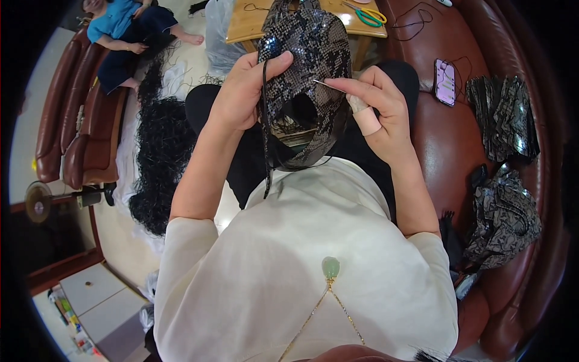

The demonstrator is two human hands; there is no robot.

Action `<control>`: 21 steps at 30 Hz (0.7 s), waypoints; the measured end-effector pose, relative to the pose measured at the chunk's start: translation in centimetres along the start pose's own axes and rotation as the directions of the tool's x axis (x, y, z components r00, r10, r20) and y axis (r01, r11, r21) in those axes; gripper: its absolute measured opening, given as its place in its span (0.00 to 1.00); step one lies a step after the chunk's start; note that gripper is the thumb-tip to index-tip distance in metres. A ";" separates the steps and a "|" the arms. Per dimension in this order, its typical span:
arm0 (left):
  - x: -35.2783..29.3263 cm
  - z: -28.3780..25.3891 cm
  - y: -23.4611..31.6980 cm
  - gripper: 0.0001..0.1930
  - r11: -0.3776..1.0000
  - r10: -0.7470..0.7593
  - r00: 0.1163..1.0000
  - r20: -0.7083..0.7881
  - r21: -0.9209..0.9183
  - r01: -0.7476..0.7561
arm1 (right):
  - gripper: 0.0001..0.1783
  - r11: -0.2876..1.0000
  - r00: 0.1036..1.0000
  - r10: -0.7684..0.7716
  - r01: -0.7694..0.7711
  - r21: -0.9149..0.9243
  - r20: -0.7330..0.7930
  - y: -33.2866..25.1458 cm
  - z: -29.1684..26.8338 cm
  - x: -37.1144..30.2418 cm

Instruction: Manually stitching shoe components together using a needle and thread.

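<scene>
A glossy grey and black snakeskin-patterned bag (pixel 309 51) is held up in front of my lap, with an opening in its lower part. My left hand (pixel 241 93) is closed on its left edge, thumb on top of the patterned face. Between the thumb and index finger of my right hand (pixel 381 111) is a thin metal needle (pixel 318 82), its tip close to the bag's surface. A pale wrap (pixel 367 120) encircles one finger of that hand. Along the bag's left side hangs a narrow black cord (pixel 266 130).
Scissors (pixel 365 15) with green and yellow handles lie on a wooden table (pixel 241 24) ahead. On the brown sofa (pixel 443 139) at right are a phone (pixel 445 81) and snakeskin-patterned pieces (pixel 503 117). Black strips (pixel 163 163) heap at left, near a seated person (pixel 123 27).
</scene>
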State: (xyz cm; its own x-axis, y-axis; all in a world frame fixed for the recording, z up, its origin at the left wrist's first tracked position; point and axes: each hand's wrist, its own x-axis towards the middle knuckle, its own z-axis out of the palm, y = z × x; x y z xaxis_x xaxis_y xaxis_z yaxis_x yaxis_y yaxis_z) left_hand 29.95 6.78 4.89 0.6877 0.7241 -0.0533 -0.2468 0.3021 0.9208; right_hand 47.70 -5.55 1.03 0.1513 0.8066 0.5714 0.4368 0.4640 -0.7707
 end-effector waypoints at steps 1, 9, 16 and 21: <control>0.0 0.0 0.0 0.10 1.000 0.001 1.000 -0.009 0.030 -0.001 | 0.19 0.999 1.000 -0.001 0.002 -0.050 0.003 -0.1 -0.1 0.0; -0.5 0.1 -0.4 0.09 0.829 0.201 0.971 0.129 0.506 -0.238 | 0.19 0.846 0.998 -0.067 0.062 -0.529 0.010 -2.4 0.2 -0.1; -0.4 -0.3 -0.8 0.11 0.832 0.196 0.969 0.147 0.498 -0.244 | 0.19 0.844 0.997 -0.075 0.077 -0.531 0.025 -2.5 0.1 0.1; -0.5 -0.7 -0.7 0.09 0.990 0.076 0.995 0.062 0.115 -0.082 | 0.19 0.944 0.999 -0.034 0.041 -0.328 0.027 -2.5 -0.2 0.1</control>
State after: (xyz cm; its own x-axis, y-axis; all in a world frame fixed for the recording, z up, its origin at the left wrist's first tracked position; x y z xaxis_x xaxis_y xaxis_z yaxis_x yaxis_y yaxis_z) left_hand 29.33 6.62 3.99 0.7078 0.7053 0.0406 -0.2225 0.1681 0.9603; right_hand 46.83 -6.71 3.14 0.1119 0.7999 0.5896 0.7092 0.3513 -0.6113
